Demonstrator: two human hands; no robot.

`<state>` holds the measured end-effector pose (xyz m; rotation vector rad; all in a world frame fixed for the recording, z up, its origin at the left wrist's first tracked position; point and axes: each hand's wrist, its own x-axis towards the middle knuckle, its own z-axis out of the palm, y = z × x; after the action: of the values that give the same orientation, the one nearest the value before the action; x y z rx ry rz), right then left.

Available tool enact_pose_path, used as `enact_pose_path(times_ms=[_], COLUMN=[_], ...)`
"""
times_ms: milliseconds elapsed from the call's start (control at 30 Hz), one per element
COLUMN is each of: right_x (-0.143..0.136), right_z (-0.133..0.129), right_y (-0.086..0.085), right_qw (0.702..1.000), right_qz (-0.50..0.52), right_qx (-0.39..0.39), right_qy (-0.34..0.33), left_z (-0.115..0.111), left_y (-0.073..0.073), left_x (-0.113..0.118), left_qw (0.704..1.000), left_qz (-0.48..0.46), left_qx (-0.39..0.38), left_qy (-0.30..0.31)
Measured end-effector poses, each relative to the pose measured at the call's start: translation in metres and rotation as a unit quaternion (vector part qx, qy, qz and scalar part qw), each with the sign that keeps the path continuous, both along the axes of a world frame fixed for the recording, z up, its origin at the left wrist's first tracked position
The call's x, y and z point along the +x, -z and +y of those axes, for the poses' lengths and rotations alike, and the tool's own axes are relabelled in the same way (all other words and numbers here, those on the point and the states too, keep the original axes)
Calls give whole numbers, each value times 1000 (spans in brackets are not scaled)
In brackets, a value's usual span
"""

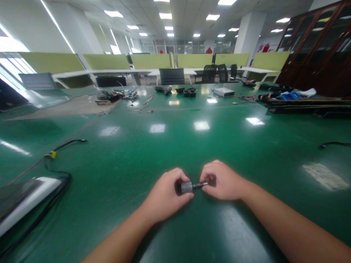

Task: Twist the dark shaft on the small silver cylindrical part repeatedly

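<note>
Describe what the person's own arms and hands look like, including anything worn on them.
Both forearms are bare to the frame's bottom edge: no sleeves, gloves, watch or bands show. The left hand and right hand carry no visible rings or markings.

A small metal part (190,186) lies between left hand (166,197) and right hand (221,180), above the table (192,146).

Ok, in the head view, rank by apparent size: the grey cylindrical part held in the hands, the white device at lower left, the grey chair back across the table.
1. white device, near the camera, which inflates it
2. grey chair back, far off
3. grey cylindrical part
</note>
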<state>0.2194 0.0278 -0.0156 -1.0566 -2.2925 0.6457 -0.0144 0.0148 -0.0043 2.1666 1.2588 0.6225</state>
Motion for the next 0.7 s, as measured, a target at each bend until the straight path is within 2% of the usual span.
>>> enact_pose_path(times_ms=[467,700], right_x=[16,17], right_z=[10,11], right_y=[1,2], right_qw=[998,999], right_qz=[-37,-45], right_qx=[-28,-21], right_qy=[31,18], left_z=[-2,-1], left_y=[-3,-5], left_x=[2,2], left_qw=[1000,1000], left_qz=[5,4], left_qx=[-2,-2], left_qy=[-4,-4])
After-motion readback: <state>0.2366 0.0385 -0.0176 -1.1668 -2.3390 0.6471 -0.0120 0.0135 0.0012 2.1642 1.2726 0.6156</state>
